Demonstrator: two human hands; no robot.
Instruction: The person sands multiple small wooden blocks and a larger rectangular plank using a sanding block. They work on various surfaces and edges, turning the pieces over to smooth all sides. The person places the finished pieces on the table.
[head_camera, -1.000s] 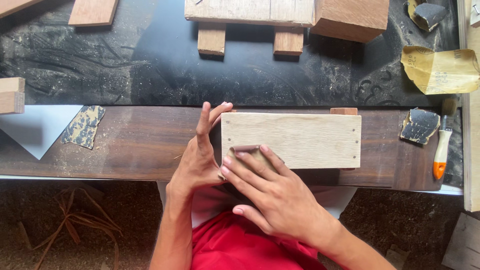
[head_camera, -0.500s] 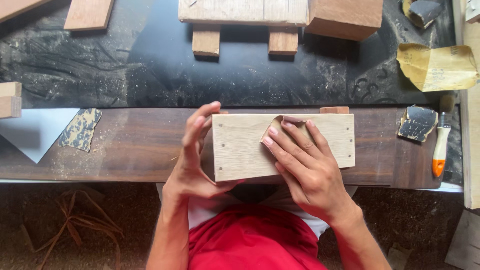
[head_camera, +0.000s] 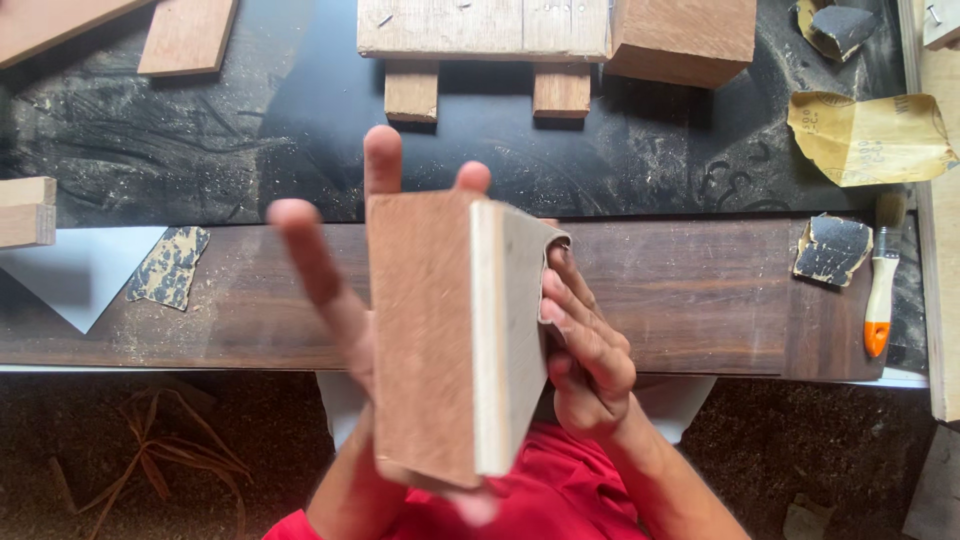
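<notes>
Fingers of the left hand (head_camera: 345, 330) spread open behind a wooden block (head_camera: 450, 335), cradling it from the back and underside with fingertips showing above its top edge. The block stood on end, raised close to the camera over the dark wooden plank (head_camera: 700, 300), its reddish-brown broad face toward the lens and a pale narrow side turned right. Against that pale side the right hand (head_camera: 585, 355) pressed a folded scrap of sandpaper (head_camera: 552, 250), fingers curled shut on it. Farther out lay a worn sandpaper piece (head_camera: 168, 266) on the plank's left, another piece (head_camera: 832, 248) on its right beside an orange-handled brush (head_camera: 880, 295), and a yellow sandpaper sheet (head_camera: 870, 135) on the dusty black benchtop (head_camera: 220, 150).
</notes>
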